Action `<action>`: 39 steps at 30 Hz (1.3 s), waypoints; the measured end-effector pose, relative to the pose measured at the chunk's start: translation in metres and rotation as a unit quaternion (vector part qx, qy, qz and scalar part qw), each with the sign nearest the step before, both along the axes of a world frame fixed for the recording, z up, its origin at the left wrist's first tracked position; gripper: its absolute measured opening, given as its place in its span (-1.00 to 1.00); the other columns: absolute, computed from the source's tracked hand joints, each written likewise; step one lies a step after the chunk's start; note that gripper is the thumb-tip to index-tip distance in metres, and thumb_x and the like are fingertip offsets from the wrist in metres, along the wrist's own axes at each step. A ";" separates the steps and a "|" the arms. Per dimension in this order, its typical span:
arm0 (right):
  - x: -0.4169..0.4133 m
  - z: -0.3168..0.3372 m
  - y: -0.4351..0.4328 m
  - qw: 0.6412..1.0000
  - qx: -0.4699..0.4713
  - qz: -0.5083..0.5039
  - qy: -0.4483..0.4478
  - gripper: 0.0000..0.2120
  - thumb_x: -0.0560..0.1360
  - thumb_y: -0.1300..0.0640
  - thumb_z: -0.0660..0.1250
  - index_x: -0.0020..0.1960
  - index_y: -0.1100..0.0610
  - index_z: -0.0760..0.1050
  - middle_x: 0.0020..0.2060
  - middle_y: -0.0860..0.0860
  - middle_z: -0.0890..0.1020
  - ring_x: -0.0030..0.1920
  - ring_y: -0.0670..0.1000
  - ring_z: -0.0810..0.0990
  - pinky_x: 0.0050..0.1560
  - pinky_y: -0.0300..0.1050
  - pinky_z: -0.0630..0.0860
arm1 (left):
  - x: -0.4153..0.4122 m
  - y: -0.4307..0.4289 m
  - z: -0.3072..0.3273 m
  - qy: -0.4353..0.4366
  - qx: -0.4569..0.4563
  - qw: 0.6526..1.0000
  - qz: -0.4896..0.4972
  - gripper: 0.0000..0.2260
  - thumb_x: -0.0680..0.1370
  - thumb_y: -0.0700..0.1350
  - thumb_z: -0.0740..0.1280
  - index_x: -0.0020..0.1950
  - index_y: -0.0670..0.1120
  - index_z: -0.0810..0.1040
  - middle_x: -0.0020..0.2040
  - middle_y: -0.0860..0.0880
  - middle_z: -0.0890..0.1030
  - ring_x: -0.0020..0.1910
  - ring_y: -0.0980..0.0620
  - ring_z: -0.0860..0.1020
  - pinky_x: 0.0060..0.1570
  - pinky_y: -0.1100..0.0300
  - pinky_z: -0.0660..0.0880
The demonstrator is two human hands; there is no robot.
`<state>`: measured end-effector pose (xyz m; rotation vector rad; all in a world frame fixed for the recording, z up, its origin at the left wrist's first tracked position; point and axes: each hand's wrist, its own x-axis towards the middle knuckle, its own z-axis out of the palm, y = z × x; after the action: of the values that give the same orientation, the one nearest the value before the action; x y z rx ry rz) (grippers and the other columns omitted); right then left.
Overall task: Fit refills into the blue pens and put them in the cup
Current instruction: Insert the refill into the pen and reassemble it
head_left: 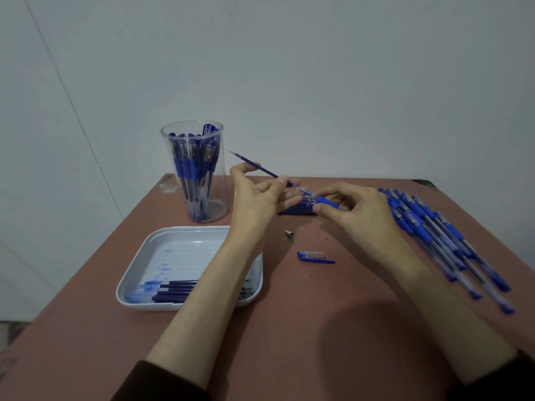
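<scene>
Two hands working over the surface (318, 308). The left hand (257, 198) has its grip pinched on one refill (254, 165), tip pointing up and left. The refill's back end goes into the one pen barrel (327, 202), which the right hand (359, 209) has its grip clamped on.

One clear cup (194, 180) sits back left, its pens too bunched to count. One white tray (136, 279) holds four or five tray refills (179, 290), with an arm covering some. The loose pens (434, 230) on the right are roughly eight, and blurry. There's one cap (314, 256), one metal tip (289, 234), and one small refill stack (298, 211) behind the fingers.
</scene>
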<state>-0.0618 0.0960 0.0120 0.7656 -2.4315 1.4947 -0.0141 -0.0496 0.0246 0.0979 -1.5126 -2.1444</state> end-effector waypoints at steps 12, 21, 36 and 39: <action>0.002 -0.002 -0.005 0.992 -0.054 0.048 -0.106 -0.96 0.48 0.17 0.42 -0.08 0.07 0.58 -0.34 0.05 0.66 -0.36 0.01 0.58 -0.31 -0.16 0.51 | -0.004 0.002 -0.011 -0.046 -0.096 0.993 -0.044 -0.79 0.57 -0.31 0.25 0.04 -0.05 0.30 -0.24 -0.04 0.69 -0.18 -0.05 0.66 -0.06 0.03 0.60; -0.002 0.007 -0.003 0.930 -0.236 0.079 -0.269 -0.85 0.58 0.14 0.26 -0.06 0.14 0.59 -0.30 0.07 0.67 -0.33 0.03 0.52 -0.24 -0.04 0.40 | 0.002 -0.023 -0.006 -0.155 -0.472 0.867 0.031 -0.78 0.52 -0.27 0.33 0.09 -0.02 0.61 -0.06 0.07 0.63 -0.10 0.16 0.56 -0.02 0.36 0.44; 0.000 0.011 -0.001 0.926 -0.253 0.102 -0.262 -0.80 0.60 0.18 0.19 -0.03 0.18 0.59 -0.34 0.06 0.61 -0.38 -0.01 0.46 -0.31 -0.12 0.40 | 0.003 -0.025 -0.014 -0.191 -0.623 0.758 -0.017 -0.89 0.50 -0.18 0.40 -0.02 -0.04 0.68 -0.16 0.09 0.60 -0.17 0.21 0.50 -0.12 0.40 0.37; -0.001 0.009 -0.001 0.945 -0.213 0.089 -0.233 -0.82 0.59 0.17 0.24 -0.05 0.16 0.62 -0.36 0.05 0.60 -0.40 -0.02 0.42 -0.36 -0.13 0.35 | 0.001 -0.025 -0.014 -0.145 -0.553 0.819 0.041 -0.94 0.47 -0.15 0.44 -0.08 -0.03 0.66 -0.22 0.06 0.62 -0.22 0.14 0.56 -0.14 0.30 0.48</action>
<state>-0.0632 0.0951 0.0215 0.5986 -2.2231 2.4021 -0.0133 -0.0745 0.0108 0.0731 -2.6248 -0.9125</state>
